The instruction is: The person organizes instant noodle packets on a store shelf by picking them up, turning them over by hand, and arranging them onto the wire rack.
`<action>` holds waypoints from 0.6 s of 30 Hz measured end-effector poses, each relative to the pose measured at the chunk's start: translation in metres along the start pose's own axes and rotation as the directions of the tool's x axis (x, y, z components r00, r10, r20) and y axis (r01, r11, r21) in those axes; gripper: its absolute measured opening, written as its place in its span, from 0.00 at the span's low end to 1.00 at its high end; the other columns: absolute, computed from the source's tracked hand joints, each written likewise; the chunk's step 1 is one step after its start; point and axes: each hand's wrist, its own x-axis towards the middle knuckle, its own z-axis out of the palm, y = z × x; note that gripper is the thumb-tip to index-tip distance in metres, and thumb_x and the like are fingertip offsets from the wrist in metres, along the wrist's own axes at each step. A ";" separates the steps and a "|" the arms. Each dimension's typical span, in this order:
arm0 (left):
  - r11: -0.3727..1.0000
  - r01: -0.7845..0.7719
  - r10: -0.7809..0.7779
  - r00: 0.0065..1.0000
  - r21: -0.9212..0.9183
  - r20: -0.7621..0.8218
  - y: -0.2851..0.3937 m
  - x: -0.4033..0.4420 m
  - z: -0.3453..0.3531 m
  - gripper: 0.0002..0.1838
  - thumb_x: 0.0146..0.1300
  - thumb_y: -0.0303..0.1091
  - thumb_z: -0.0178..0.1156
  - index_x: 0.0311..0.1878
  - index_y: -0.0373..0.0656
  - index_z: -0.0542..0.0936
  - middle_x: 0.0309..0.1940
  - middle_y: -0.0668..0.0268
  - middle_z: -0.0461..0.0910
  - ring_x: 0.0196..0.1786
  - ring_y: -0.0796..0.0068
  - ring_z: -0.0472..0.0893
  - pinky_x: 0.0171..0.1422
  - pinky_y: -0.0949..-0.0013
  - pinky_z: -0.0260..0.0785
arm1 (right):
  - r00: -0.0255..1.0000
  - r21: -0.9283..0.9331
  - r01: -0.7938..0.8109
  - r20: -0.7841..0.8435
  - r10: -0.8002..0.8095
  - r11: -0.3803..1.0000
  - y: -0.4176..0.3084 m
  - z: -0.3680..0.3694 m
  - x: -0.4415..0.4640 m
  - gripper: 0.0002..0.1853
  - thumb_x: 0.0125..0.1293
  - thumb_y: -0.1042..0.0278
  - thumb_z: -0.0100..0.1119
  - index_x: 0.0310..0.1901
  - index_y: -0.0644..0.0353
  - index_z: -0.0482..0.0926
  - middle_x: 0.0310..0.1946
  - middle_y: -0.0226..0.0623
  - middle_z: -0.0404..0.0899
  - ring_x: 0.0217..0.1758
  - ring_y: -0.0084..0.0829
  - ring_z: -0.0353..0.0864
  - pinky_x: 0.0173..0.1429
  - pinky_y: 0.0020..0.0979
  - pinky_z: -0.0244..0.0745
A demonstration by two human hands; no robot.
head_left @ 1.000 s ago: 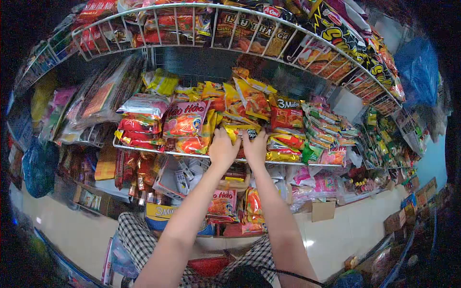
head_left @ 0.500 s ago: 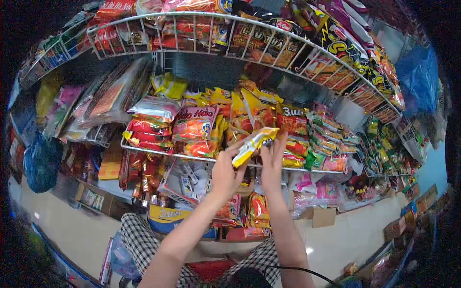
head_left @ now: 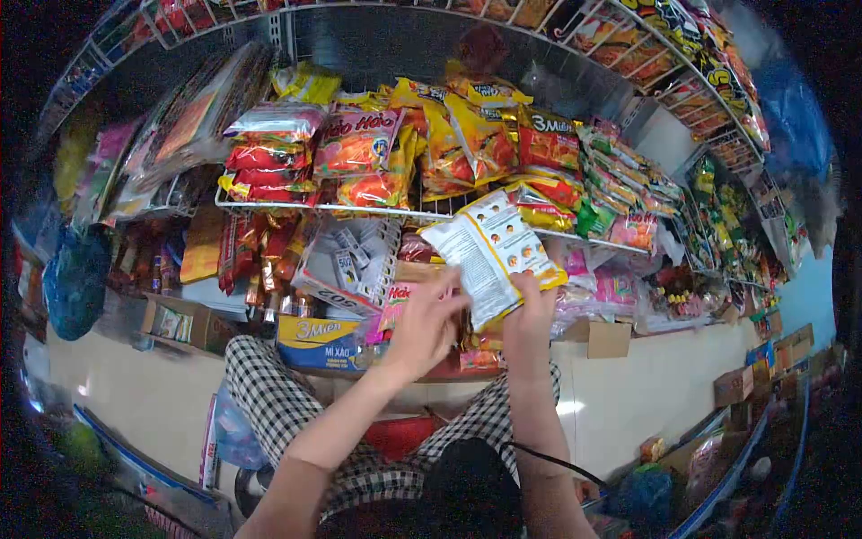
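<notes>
Packet (head_left: 489, 256) up front, pale printed back turned to the camera, and the right hand (head_left: 530, 328) has it, thumb and fingers pinching the yellow lower-right edge. Over to the left hand (head_left: 420, 331): fingers loosely spread, a little blurred, right by the packet's lower-left side, and whether they touch it I cannot tell. So it looks like a handling step, one hand carrying the load, the packet tilted in the air, its top edge overlapping the front rail of the wire shelf (head_left: 359, 212) in view. Any move from here calls for a firm right pinch and, for a steadier hold, the left fingers closing on the free edge; a one-corner grip could let it swing. Beyond, upright yellow packets (head_left: 489, 144) lean together, pink packets (head_left: 357, 144) to their left, red stock (head_left: 549, 144) to their right; lower down, a white box (head_left: 337, 301) and the checked trousers (head_left: 269, 386).
</notes>
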 end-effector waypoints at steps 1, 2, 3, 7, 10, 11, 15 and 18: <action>1.000 0.001 -0.001 1.000 0.002 0.009 0.000 -0.005 -0.006 0.22 0.46 0.19 0.52 0.48 0.41 0.68 0.56 0.54 0.64 0.53 0.54 0.68 0.58 0.60 0.61 | 1.000 -0.019 -0.016 0.014 0.016 1.000 -0.004 0.001 -0.003 0.33 0.53 0.77 0.46 0.62 0.65 0.50 0.53 0.42 0.65 0.55 0.34 0.68 0.58 0.34 0.65; 0.988 0.134 -0.142 0.981 -0.071 -0.129 0.002 -0.008 -0.013 0.22 0.49 0.19 0.50 0.51 0.39 0.66 0.56 0.53 0.64 0.55 0.57 0.67 0.59 0.61 0.60 | 1.000 -0.013 -0.021 0.008 0.021 1.000 -0.006 0.003 -0.005 0.33 0.53 0.77 0.46 0.62 0.65 0.50 0.53 0.42 0.65 0.55 0.34 0.68 0.58 0.34 0.65; 0.954 0.254 -0.287 0.924 -0.158 -0.252 0.006 -0.010 -0.021 0.23 0.51 0.19 0.48 0.53 0.37 0.64 0.56 0.53 0.64 0.57 0.59 0.66 0.60 0.62 0.58 | 0.997 0.055 -0.052 0.050 0.050 0.997 -0.007 0.006 -0.006 0.35 0.52 0.78 0.45 0.63 0.63 0.49 0.53 0.43 0.65 0.54 0.36 0.69 0.56 0.34 0.67; 0.460 0.513 -0.758 0.652 -0.725 -0.019 0.020 -0.008 -0.049 0.24 0.63 0.34 0.48 0.60 0.35 0.56 0.55 0.55 0.65 0.56 0.66 0.69 0.60 0.64 0.60 | 0.969 0.157 -0.235 0.110 0.219 0.959 0.007 0.005 -0.017 0.35 0.51 0.79 0.44 0.64 0.60 0.50 0.55 0.44 0.65 0.55 0.38 0.69 0.57 0.35 0.68; 0.086 0.402 -0.758 0.621 -0.912 0.202 0.017 -0.019 -0.059 0.25 0.64 0.37 0.49 0.60 0.36 0.55 0.50 0.55 0.69 0.48 0.64 0.75 0.51 0.63 0.70 | 0.955 0.133 -0.278 0.146 0.259 0.951 0.013 0.010 -0.026 0.34 0.53 0.77 0.48 0.63 0.61 0.50 0.54 0.42 0.66 0.56 0.36 0.68 0.59 0.35 0.65; 0.090 0.402 -0.761 0.618 -0.911 0.197 0.019 -0.020 -0.062 0.25 0.64 0.37 0.49 0.60 0.36 0.55 0.50 0.55 0.69 0.48 0.64 0.75 0.51 0.63 0.70 | 0.945 0.101 -0.299 0.168 0.280 0.949 0.015 0.011 -0.029 0.34 0.54 0.77 0.49 0.63 0.61 0.51 0.53 0.42 0.66 0.57 0.35 0.67 0.59 0.34 0.64; 0.041 0.526 -0.818 0.506 -0.849 0.274 0.022 -0.023 -0.068 0.22 0.62 0.36 0.50 0.55 0.37 0.58 0.44 0.55 0.74 0.38 0.62 0.80 0.36 0.64 0.77 | 0.930 -0.018 -0.302 0.212 0.299 0.953 0.016 0.014 -0.034 0.32 0.57 0.74 0.51 0.63 0.60 0.51 0.53 0.40 0.66 0.57 0.33 0.66 0.61 0.33 0.62; -0.024 0.439 -0.835 0.485 -0.898 0.260 0.023 -0.026 -0.069 0.20 0.62 0.33 0.51 0.54 0.38 0.59 0.45 0.55 0.73 0.39 0.63 0.79 0.40 0.63 0.77 | 0.905 -0.027 -0.355 0.240 0.351 0.934 0.025 0.012 -0.032 0.31 0.60 0.71 0.51 0.63 0.60 0.52 0.54 0.38 0.66 0.57 0.33 0.67 0.55 0.34 0.68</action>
